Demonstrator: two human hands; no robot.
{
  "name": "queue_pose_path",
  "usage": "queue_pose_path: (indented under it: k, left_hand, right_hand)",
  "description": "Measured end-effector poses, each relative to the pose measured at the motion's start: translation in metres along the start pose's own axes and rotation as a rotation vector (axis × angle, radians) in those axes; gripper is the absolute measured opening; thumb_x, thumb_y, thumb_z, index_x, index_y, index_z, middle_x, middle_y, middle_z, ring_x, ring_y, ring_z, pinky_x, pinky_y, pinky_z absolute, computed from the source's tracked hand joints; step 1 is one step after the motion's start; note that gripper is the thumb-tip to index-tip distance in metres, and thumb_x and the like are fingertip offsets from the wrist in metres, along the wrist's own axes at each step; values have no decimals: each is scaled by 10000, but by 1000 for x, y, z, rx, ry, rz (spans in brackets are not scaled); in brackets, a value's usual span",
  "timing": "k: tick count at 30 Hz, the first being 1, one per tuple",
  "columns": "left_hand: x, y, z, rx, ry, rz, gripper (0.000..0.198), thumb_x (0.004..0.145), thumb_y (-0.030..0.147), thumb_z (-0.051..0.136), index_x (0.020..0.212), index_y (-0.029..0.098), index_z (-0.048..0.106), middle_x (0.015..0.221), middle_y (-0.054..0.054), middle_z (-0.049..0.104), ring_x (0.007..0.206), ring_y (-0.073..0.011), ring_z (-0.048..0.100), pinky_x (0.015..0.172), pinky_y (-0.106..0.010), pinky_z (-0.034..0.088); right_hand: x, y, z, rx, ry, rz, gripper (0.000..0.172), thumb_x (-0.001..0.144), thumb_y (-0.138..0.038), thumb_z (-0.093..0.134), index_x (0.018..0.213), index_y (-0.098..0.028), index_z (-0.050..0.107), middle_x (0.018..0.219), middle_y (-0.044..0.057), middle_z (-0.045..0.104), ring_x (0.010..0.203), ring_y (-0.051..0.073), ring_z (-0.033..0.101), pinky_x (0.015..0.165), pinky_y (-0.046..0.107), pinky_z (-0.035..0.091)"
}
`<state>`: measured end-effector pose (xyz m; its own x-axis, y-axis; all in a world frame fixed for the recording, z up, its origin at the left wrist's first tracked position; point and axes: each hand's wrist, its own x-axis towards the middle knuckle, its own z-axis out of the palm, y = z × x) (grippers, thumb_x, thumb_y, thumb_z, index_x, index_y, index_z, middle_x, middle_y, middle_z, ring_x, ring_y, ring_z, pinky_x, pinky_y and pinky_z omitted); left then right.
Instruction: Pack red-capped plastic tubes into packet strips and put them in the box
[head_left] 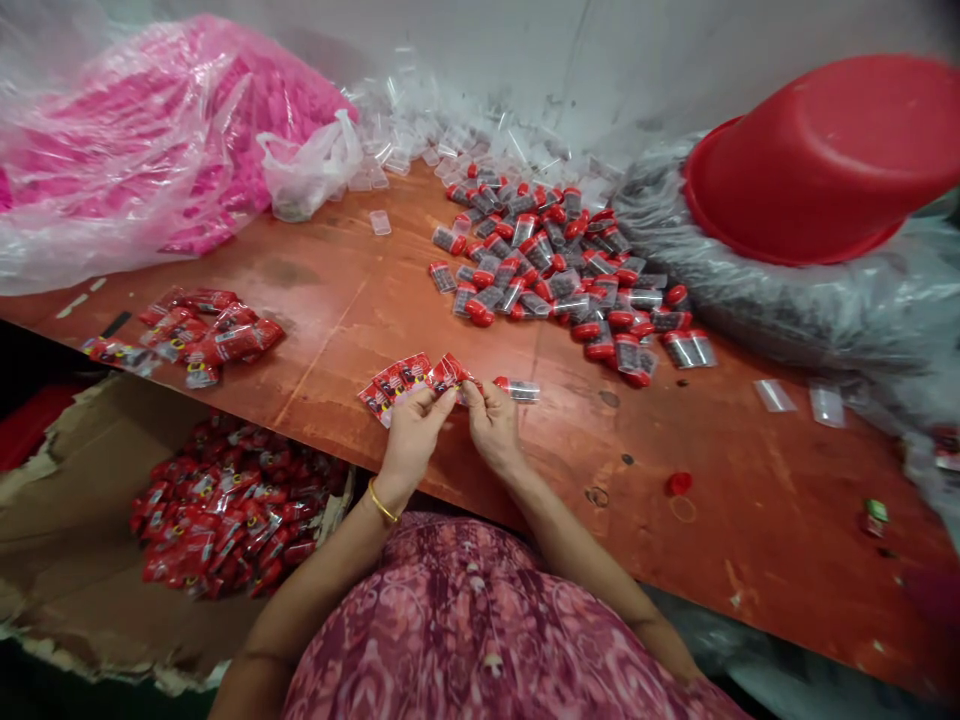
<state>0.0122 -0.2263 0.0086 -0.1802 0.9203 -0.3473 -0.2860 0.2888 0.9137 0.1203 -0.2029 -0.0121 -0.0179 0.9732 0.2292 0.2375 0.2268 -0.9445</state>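
In front of my body, both hands pinch a small red printed plastic packet (448, 370). My left hand (411, 440), with a gold bangle at its wrist, has its thumb and finger closed at the packet's lower edge. My right hand (495, 428) pinches the packet's right side; the fingers partly hide it. Several flat red packets (391, 384) lie fanned out beside my left hand. Just past my right hand rests a small clear container (523, 390) with a red cap and dark contents.
Many red-capped containers (525, 255) are heaped at the back centre, before clear plastic pieces (465, 130). Filled packets (217, 332) lie at left; more fill a cardboard box (67, 540) below. A pink-filled bag (172, 130) and an upturned red tub (817, 150) flank the wooden table (330, 270).
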Motion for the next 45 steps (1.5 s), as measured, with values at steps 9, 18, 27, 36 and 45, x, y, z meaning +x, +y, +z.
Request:
queue_pose_path:
  k: [9,18,27,36,45]
  left_hand:
    - [3,11,-5,-273,76,-220,363,388,308,859,628,137,646,611,16,664,545,-91,586,522,-196,484]
    - [5,15,-8,-288,93,-327,320,452,314,859,617,143,644,575,14,672,509,-96,602,495,-188,476]
    - [3,11,-9,-301,70,-337,350,471,348,851,679,161,640,612,21,678,527,-93,607,497,-185,478]
    - [-3,11,0,-245,17,-291,399,437,398,851,659,152,630,629,12,674,553,-104,612,518,-197,485]
    - [-12,13,0,-115,-29,-150,417,420,449,839,602,118,663,585,-8,666,537,-98,585,599,-226,489]
  right_hand:
    - [-8,7,-1,30,-213,1,299,890,-384,403,735,-182,560,672,8,578,632,137,533,599,248,439]
    - [13,47,-98,-890,-277,-193,522,790,-444,594,1188,-111,539,1224,197,567,1137,341,487,930,489,388]
    - [-1,48,-91,-702,-288,-196,296,895,-325,407,1042,-163,606,942,121,675,829,243,590,761,383,470]
    - [-43,-5,-76,-66,-323,76,267,882,-313,421,905,-188,656,728,4,649,629,127,575,581,217,451]
    - [-32,-13,-63,82,-315,196,310,840,-388,455,731,-172,648,572,-14,544,487,96,467,447,193,378]
